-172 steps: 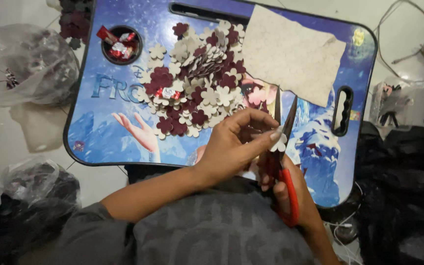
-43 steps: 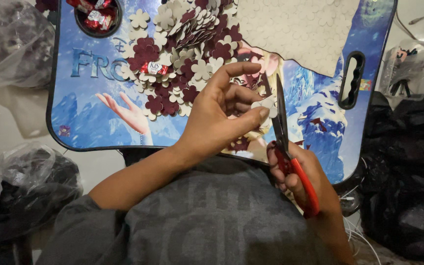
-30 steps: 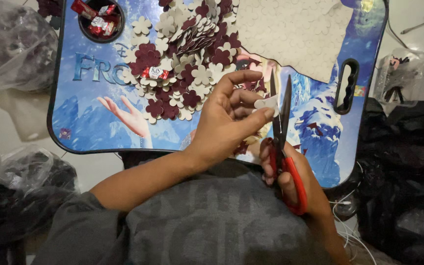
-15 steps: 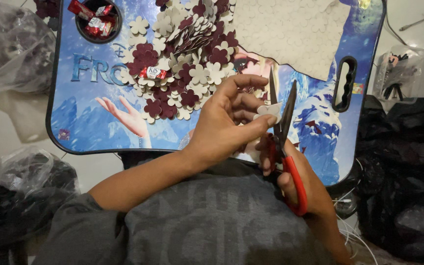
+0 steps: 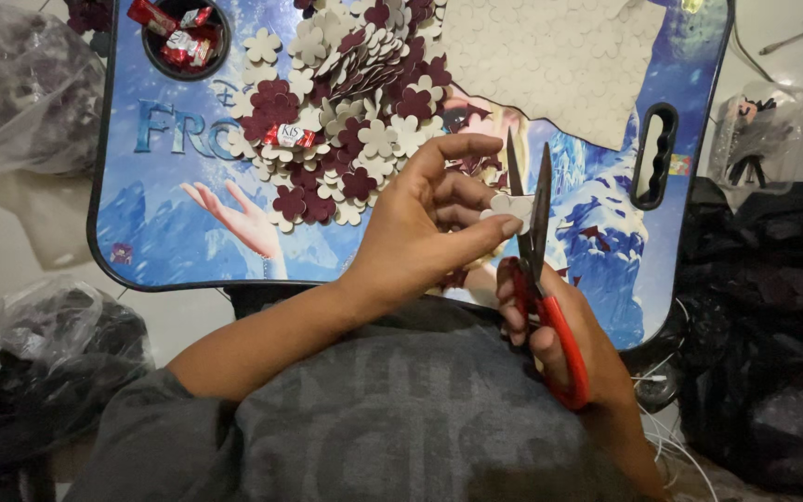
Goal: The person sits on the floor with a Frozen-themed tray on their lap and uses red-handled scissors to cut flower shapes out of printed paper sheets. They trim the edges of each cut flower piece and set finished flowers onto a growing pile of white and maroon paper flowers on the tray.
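The left hand point(image 5: 420, 228) pinches a small cream flower cutout point(image 5: 510, 206) between thumb and fingertips, over the worktop's point(image 5: 160, 251) near edge towards its right corner. The right hand point(image 5: 569, 344) grips red-handled scissors point(image 5: 539, 279), blades parted around the cutout. The fingertips sit just beside the blades, so a careless snip could nick them. A loose pinch could let the cutout twist, spoiling its petals, or drop into the lap.
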### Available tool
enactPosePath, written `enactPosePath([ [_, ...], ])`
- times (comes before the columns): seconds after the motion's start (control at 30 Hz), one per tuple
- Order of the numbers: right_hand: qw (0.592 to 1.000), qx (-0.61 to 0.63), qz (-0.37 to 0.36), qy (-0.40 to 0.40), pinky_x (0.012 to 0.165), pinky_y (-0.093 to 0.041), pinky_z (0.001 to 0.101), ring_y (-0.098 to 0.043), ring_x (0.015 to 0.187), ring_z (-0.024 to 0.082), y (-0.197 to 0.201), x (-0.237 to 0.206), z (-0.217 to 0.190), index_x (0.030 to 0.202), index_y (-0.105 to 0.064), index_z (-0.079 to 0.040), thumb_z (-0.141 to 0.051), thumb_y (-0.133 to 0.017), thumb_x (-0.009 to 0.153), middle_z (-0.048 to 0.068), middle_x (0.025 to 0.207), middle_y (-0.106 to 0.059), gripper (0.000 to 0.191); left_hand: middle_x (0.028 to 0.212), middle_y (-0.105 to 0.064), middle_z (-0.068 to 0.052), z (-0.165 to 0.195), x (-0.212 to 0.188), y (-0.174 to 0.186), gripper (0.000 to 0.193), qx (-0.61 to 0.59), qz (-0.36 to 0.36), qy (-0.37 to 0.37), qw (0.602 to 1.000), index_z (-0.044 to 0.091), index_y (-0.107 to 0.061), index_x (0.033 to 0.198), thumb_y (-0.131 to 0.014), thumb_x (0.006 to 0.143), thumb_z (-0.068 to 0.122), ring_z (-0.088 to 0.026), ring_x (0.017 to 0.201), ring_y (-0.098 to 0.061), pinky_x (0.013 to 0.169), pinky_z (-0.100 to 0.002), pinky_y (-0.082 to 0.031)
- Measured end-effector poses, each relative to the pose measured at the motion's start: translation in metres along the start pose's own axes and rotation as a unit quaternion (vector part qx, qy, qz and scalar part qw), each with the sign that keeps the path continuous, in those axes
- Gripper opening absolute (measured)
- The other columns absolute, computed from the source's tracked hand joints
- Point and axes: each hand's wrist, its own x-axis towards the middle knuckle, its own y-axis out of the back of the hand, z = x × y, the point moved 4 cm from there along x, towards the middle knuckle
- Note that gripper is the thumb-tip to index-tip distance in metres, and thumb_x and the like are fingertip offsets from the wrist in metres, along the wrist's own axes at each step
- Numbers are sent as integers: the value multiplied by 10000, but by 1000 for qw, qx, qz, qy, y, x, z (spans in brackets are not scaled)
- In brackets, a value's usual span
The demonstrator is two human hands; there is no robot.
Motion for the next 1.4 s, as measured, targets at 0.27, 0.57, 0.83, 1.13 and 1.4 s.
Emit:
enactPosePath([
  [0.27, 1000, 26, -8, -12, 572, -377, 230, -440, 661, 82, 0, -4, -5, 1097, -540, -28, -953, -575, 708, -22, 754, -447, 1004, 996, -667, -50, -4, 1, 5, 649, -3, 1, -9, 1000, 0, -453, 1448, -791, 898, 69, -81, 851, -705, 656, -205, -598],
  [0.57, 999, 18, -29, 2, 542, -361, 227, -423, 612, 61, 4, -5, -4, 1058, -569, -36, -920, -582, 745, -43, 693, -442, 938, 996, -693, -72, -5, 1, 10, 648, -23, -1, -29, 999, 6, -434, 1467, -783, 924, 60, -113, 884, -728, 741, -235, -626],
  [0.83, 999, 26, -27, -32, 437, -294, 224, -386, 515, 49, 6, -8, 3, 1022, -579, -27, -906, -612, 706, -52, 653, -446, 935, 965, -709, -74, -5, 1, 15, 639, 17, 15, -45, 999, 13, -443, 1456, -790, 921, 59, -118, 862, -745, 720, -229, -631],
  [1.13, 999, -14, -42, -25, 457, -322, 220, -408, 543, 48, 10, -6, 12, 933, -566, -54, -939, -570, 702, -52, 650, -460, 915, 978, -719, -80, -9, 2, 18, 601, 23, 29, -58, 998, 11, -444, 1435, -773, 933, 34, -127, 891, -761, 786, -252, -676],
  [1.4, 998, -14, -48, -34, 458, -330, 233, -424, 546, 62, 14, -5, 18, 940, -574, -47, -930, -592, 678, -33, 673, -490, 921, 992, -716, -83, -13, 2, 19, 566, 14, 27, -74, 997, 5, -471, 1419, -780, 945, 21, -122, 906, -749, 792, -240, -657],
])
